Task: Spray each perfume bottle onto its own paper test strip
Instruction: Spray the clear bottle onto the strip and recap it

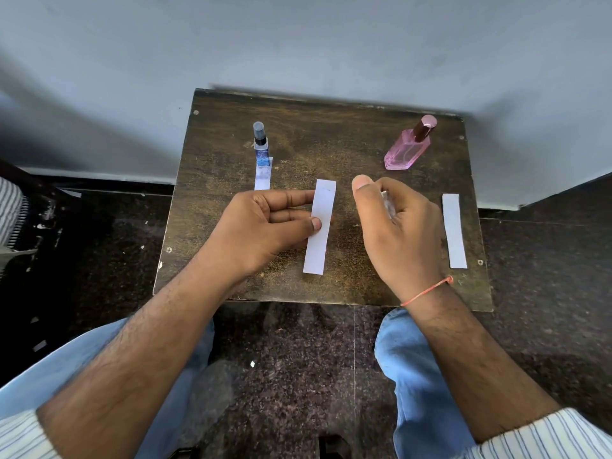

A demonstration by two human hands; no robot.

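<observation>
The left hand (265, 226) pinched the white paper test strip (319, 226) upright as a target while the right hand (397, 223) curled around a small clear bottle (388, 207), mostly hidden, index fingertip raised to press

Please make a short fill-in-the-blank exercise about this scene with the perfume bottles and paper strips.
1. The left hand pinches a paper ____.
2. The capped bottle at the table's far right is ____ in colour.
3. The blue bottle stands on one end of a ____.
Missing words: strip; pink; strip
</observation>
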